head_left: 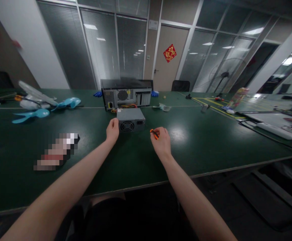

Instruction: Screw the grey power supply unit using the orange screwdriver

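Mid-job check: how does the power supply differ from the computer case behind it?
Size: the power supply is a small box; the computer case is clearly larger.
Color: the power supply looks grey all over; the computer case has a grey panel within a black shell.
Contact: the left hand is at the power supply's side; neither hand is at the computer case.
Shared: both rest on the green table.

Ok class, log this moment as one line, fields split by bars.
left hand: at left side of power supply | right hand: holding orange-and-black tool | computer case: behind power supply
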### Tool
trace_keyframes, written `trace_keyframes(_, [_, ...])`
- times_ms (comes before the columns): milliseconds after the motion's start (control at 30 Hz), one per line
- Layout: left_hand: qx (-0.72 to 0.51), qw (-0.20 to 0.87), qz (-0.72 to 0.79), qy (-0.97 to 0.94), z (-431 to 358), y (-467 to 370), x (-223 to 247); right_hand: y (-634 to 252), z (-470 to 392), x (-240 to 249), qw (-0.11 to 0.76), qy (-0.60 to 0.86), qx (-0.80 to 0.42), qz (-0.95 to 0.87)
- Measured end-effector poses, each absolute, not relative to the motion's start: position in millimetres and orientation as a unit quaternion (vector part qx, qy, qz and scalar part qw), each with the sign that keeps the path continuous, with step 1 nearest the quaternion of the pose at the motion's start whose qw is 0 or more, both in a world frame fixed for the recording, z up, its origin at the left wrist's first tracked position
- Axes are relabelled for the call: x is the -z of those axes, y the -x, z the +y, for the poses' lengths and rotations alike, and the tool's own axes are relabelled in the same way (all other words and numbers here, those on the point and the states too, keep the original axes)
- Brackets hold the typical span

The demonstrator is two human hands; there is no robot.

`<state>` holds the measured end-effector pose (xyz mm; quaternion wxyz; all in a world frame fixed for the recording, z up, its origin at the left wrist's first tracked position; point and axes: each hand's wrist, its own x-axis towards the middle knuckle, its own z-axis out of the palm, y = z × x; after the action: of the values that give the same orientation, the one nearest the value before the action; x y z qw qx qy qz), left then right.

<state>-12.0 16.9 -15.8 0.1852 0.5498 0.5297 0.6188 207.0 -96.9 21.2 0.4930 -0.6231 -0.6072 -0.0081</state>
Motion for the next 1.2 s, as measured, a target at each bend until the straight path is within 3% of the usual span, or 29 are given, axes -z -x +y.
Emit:
trace_keyframes(133, [-0.613,0.182,0.537,-0.551,17.3,12.8,15.9,-207.8,-94.6,-19.1,0.487,0.64,-0.005,-0.594])
trace_keyframes(267, [-0.609,0.181,0.541,-0.551,16.4,12.6,14.7,-209.2,-91.1,-13.4,0.392,0.702,-0.081,-0.588])
trace_keyframes(367, [-0.613,0.183,0.542,-0.544,15.2,11.8,13.6,-209.1,-92.5,-13.7,0.357,0.716,-0.054,-0.598])
trace_keyframes(533, [-0.613,0.186,0.544,-0.542,15.5,11.2,13.6,-206.9,-97.9,-18.3,0.413,0.677,0.037,-0.608])
trace_keyframes(1200, [-0.61,0.187,0.538,-0.551,16.1,11.9,14.0,-204.2,-97.7,-18.5,0.426,0.68,-0.002,-0.597])
